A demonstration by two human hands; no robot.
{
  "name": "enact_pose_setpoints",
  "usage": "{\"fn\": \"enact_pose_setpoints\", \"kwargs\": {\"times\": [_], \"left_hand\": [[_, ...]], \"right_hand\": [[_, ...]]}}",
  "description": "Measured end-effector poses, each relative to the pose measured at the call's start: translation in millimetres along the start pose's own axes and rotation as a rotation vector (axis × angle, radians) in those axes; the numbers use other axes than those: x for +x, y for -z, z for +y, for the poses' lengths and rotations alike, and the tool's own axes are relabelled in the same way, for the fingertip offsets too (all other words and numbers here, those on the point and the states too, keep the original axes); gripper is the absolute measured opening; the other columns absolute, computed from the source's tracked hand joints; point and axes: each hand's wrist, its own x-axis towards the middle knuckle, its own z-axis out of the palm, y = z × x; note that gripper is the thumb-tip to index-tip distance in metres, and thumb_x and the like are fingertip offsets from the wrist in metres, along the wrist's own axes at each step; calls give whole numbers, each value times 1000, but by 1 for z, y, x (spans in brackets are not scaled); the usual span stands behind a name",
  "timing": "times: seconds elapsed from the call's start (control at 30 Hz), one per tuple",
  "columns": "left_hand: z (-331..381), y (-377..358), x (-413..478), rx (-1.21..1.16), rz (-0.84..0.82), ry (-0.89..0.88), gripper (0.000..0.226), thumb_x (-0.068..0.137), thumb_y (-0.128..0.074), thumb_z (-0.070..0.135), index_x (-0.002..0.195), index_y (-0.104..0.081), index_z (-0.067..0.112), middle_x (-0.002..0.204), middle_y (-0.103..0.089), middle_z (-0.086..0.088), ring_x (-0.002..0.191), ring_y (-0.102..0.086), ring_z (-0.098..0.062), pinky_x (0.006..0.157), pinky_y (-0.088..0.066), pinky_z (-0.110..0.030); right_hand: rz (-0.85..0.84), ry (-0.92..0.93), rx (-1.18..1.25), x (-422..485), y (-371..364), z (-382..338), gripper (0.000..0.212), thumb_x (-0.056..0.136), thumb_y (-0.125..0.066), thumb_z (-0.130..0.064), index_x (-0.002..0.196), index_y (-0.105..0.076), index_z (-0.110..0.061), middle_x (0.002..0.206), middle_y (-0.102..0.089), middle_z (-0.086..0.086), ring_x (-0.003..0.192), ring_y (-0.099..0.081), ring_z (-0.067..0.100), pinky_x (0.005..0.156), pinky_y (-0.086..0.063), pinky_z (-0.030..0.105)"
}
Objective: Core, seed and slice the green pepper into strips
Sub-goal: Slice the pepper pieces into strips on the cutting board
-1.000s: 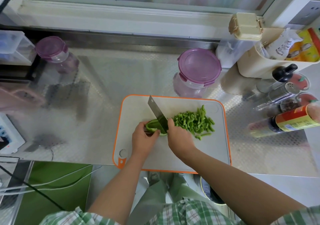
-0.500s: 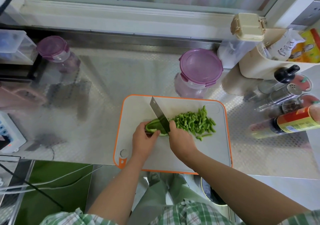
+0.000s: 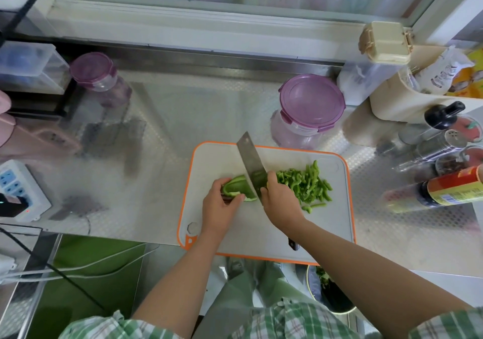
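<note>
Right grip (image 3: pixel 281 202) still clenched on knife (image 3: pixel 253 166), blade against pepper (image 3: pixel 236 188); left grip (image 3: pixel 220 205) still pinching pepper, left of strips (image 3: pixel 304 182).

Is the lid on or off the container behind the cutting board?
On: the purple lid sits flat over the top of the container.

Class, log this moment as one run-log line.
slicing | left hand holds green pepper piece | right hand grips steel cleaver | green strips piled on orange-rimmed white board
</note>
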Motion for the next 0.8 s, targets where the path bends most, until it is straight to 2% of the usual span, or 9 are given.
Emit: {"fn": "enact_pose_setpoints", "kwargs": {"times": [0.13, 0.37, 0.5, 0.67, 0.8], "left_hand": [[5, -6, 3, 22, -12, 0, 46, 79, -79, 14, 121, -60, 15, 106, -69, -2, 95, -66, -18, 87, -54, -31], [6, -6, 5, 65, -4, -18, 47, 80, -78, 16, 124, -60, 15, 108, -70, -3, 94, -66, -18, 88, -54, -32], [6, -7, 5, 64, 1, -10, 47, 80, -78, 15, 123, -61, 15, 106, -70, -1, 90, -65, -14, 84, -52, -24], [6, -5, 6, 88, 1, -24, 46, 80, -78, 16, 124, -62, 14, 104, -68, 3, 92, -65, -15, 87, -52, -28], [6, -5, 8, 91, -11, -24, 48, 80, -78, 15, 125, -62, 13, 102, -67, 4, 89, -63, -11, 83, -49, -21]], "right_hand": [[-19, 73, -18, -4, 4, 3, 15, 101, -39, -21, 111, -37, -11, 71, -56, 9, 61, -55, 30, 49, -35, 34], [5, 64, 4, -7, 8, 5, 18, 101, -38, -20, 115, -37, -10, 68, -51, 6, 57, -49, 26, 48, -32, 32], [-24, 61, -32, -8, 5, 5, 15, 100, -38, -20, 112, -37, -10, 71, -52, 7, 60, -51, 29, 50, -34, 34], [-41, 52, -27, -9, -2, 6, 26, 100, -39, -18, 124, -36, -9, 79, -59, 12, 67, -57, 32, 56, -43, 40], [-52, 45, -21, -6, -6, 5, 28, 100, -38, -16, 126, -36, -8, 78, -57, 11, 69, -56, 32, 54, -38, 36]]}}
